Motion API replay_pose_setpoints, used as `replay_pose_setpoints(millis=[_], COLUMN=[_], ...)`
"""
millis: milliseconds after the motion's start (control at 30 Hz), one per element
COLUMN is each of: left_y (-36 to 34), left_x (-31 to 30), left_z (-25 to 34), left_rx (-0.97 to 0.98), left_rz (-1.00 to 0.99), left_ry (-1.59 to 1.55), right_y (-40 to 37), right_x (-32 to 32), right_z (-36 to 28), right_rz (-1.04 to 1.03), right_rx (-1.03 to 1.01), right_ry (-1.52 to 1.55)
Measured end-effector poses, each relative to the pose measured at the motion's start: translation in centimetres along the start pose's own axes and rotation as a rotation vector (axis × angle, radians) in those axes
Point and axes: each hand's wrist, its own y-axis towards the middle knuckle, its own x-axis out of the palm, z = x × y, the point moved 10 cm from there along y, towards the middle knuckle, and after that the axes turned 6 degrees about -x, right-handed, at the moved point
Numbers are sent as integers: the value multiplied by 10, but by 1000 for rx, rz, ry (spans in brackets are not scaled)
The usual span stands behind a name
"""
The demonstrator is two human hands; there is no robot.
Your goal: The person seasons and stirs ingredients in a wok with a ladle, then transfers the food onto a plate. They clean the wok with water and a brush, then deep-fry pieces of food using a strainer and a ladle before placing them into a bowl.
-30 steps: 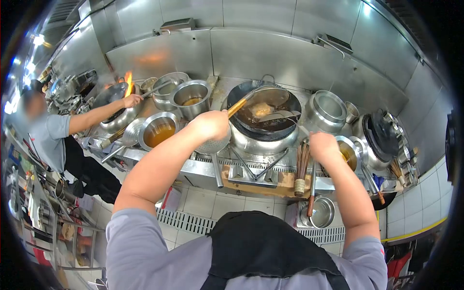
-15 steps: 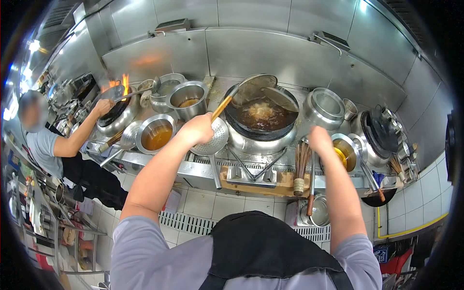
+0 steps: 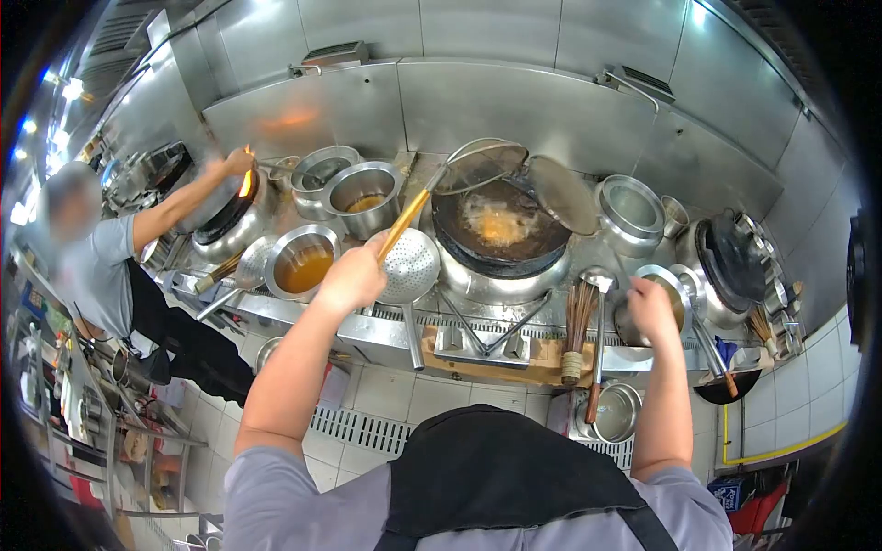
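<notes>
My left hand [image 3: 354,278] is wrapped round the wooden handle of a wire mesh strainer [image 3: 482,165], whose basket hangs over the back left of the large wok [image 3: 455,241]. In the wok's dark, bubbling oil lies golden frying food [image 3: 501,225]. My right hand [image 3: 652,310] is closed on the thin handle of a second, round mesh strainer [image 3: 562,196], raised at the wok's right rim. Beside my right hand a metal pot [image 3: 680,292] is partly hidden. A perforated skimmer [image 3: 409,266] lies between my left hand and the wok.
Left are pots of brown liquid [image 3: 303,261] [image 3: 363,197]. A bamboo brush [image 3: 577,331] and a ladle [image 3: 598,280] lie front right. Another pot [image 3: 630,213] and wok [image 3: 726,266] stand right. A co-worker [image 3: 92,253] handles a wok [image 3: 220,216] with flames, far left.
The second strainer has moved right and up from over the oil, as my right hand moved right and down. My left hand is lower and further left. The co-worker's hand has risen.
</notes>
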Motion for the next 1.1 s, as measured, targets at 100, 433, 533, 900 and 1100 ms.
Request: replay_pose_setpoints(millis=[100, 433, 533, 900, 1100], left_y=[-2, -46, -56, -73, -73], left_x=[27, 82, 79, 107, 123], left_z=[9, -19, -41, -81, -85], left_rx=[28, 67, 39, 8, -37], left_rz=[20, -87, -114, -133, -182], left_ry=[177, 474, 516, 449, 385], right_y=[1, 40, 72, 127, 142], right_x=[-15, 24, 47, 195, 203], right_z=[12, 48, 53, 61, 51], right_rz=[-24, -30, -52, -391, -477], right_rx=[108, 269, 170, 506, 457], right_ry=[153, 309, 148, 665, 875])
